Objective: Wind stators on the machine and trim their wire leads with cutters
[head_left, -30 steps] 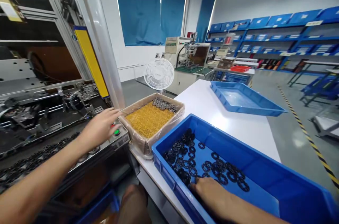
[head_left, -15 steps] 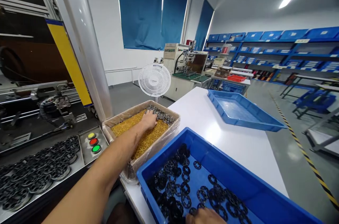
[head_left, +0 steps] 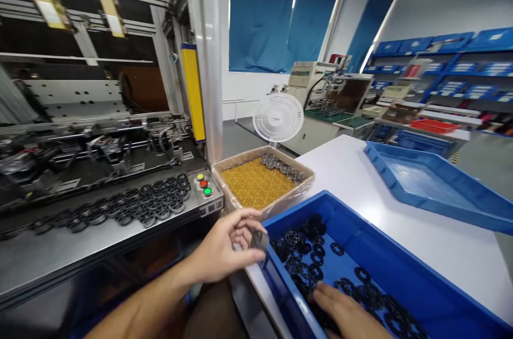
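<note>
The left hand (head_left: 224, 248) pinches a small grey part (head_left: 259, 240) between thumb and fingertips, in the air just over the near-left corner of the bin (head_left: 360, 232), between it and the box (head_left: 240, 160). The grip is narrow, closed on the part alone. The right hand (head_left: 344, 311) lies palm down in the bin on the black rings (head_left: 304, 245), fingers stretched out; I cannot tell whether it has caught one beneath. This looks like a carry step: grey parts like this one lie in a row at the far edge of the box (head_left: 280, 165), on its yellow grid, and one is now at the bin where the rings lie loose. Pairing it with a ring would, I judge, call for the right hand to single one out of the heap and for both hands to meet face to face. The part looks round and short, so it has no clear long axis. It is blurred, but it seems to stand on edge with a flat face turned right toward the bin. More rings (head_left: 132, 202) line the machine shelf (head_left: 80, 245) beside the buttons (head_left: 202, 185).
</note>
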`<state>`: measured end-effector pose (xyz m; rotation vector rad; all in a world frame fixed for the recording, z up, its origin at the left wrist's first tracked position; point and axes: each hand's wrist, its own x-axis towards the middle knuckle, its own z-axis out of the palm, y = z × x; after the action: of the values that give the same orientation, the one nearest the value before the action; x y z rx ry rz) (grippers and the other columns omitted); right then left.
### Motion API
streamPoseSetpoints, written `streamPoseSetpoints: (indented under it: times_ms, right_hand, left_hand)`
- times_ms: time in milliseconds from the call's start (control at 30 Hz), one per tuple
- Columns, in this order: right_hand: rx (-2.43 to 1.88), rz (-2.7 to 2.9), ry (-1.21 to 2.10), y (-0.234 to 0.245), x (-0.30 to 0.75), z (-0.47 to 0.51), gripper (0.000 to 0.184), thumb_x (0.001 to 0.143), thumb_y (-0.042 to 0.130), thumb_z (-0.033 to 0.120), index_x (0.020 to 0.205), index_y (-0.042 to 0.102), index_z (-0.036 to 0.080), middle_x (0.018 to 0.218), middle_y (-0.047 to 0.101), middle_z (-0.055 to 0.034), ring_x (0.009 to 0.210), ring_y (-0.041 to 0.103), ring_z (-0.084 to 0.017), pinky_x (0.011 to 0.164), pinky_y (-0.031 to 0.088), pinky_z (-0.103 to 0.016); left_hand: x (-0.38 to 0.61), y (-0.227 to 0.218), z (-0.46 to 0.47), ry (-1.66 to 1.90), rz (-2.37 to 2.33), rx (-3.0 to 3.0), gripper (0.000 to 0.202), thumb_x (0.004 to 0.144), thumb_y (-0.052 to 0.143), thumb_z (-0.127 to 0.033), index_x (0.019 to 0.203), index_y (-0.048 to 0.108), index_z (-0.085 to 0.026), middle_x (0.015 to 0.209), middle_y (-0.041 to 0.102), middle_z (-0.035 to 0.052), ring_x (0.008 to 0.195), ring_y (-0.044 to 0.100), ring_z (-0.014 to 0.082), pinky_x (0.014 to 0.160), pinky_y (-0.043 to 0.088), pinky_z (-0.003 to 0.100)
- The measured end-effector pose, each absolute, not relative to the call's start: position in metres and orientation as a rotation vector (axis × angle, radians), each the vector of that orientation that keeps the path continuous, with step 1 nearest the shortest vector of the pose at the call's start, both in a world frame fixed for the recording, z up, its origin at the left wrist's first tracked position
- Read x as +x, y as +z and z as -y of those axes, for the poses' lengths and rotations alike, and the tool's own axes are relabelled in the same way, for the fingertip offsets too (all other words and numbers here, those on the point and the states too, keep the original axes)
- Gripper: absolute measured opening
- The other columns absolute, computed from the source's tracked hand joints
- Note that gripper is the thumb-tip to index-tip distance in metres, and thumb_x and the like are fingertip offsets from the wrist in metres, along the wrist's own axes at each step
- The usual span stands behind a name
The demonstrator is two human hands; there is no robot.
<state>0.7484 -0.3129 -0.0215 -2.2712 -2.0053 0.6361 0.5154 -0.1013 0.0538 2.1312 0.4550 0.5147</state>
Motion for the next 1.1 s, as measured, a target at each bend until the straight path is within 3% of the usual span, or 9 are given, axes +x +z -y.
streamPoseSetpoints:
  times_ms: [133,300,433,633,900,1100]
  right_hand:
    - [-2.129,1.987,0.408,-0.014,0.750,0.299,0.049,0.082,0.054,0.022,0.130,0.061,0.015,0.132,0.059,-0.0201,0.124,0.057,-0.031,0.107,0.045,-0.046]
    - [-1.698,1.852,-0.009,0.043,0.694,0.291,0.031,0.091,0.052,0.018,0.120,0.063,0.019,0.115,0.061,-0.0136,0.108,0.063,-0.023,0.094,0.053,-0.037]
    - [-1.326,1.829,-0.042,0.074,0.624,0.295,0.040,0.086,0.057,0.006,0.124,0.058,0.019,0.111,0.061,-0.0120,0.104,0.062,-0.021,0.089,0.054,-0.034]
    - [-1.158,1.826,-0.025,0.061,0.596,0.307,0.049,0.080,0.065,0.003,0.126,0.056,0.015,0.105,0.057,-0.0101,0.095,0.058,-0.019,0.080,0.054,-0.032]
    - [-1.163,1.820,0.043,0.055,0.600,0.307,0.047,0.083,0.066,0.010,0.128,0.054,0.017,0.103,0.059,-0.0107,0.094,0.060,-0.021,0.077,0.055,-0.035]
    - [-1.176,1.829,-0.002,0.052,0.602,0.306,0.046,0.083,0.066,0.012,0.127,0.055,0.018,0.101,0.061,-0.0105,0.090,0.060,-0.021,0.075,0.054,-0.036]
  left_hand:
    - [0.449,0.021,0.140,0.754,-0.362,1.658,0.037,0.079,0.073,-0.031,0.113,0.066,-0.017,0.116,0.065,0.0123,0.088,0.062,0.0163,0.071,0.052,0.024]
    - [0.417,0.020,0.163,0.779,-0.408,1.386,0.034,0.079,0.075,-0.024,0.112,0.068,-0.020,0.116,0.068,0.0114,0.096,0.065,0.0198,0.086,0.052,0.029]
    - [0.412,0.032,0.180,0.734,-0.405,1.378,0.040,0.079,0.075,-0.022,0.118,0.067,-0.023,0.120,0.069,0.0104,0.094,0.069,0.0193,0.087,0.055,0.029]
    - [0.416,0.030,0.199,0.703,-0.285,1.299,0.035,0.073,0.079,-0.015,0.105,0.074,-0.028,0.127,0.068,0.0072,0.110,0.067,0.0250,0.092,0.055,0.030]
    - [0.428,0.026,0.202,0.581,-0.343,1.151,0.049,0.063,0.086,-0.013,0.109,0.073,-0.025,0.091,0.079,0.0034,0.079,0.074,0.0166,0.074,0.060,0.023]
    - [0.434,0.024,0.204,0.554,-0.299,1.087,0.046,0.065,0.086,-0.012,0.107,0.074,-0.024,0.092,0.080,0.0038,0.084,0.074,0.0163,0.079,0.058,0.022]
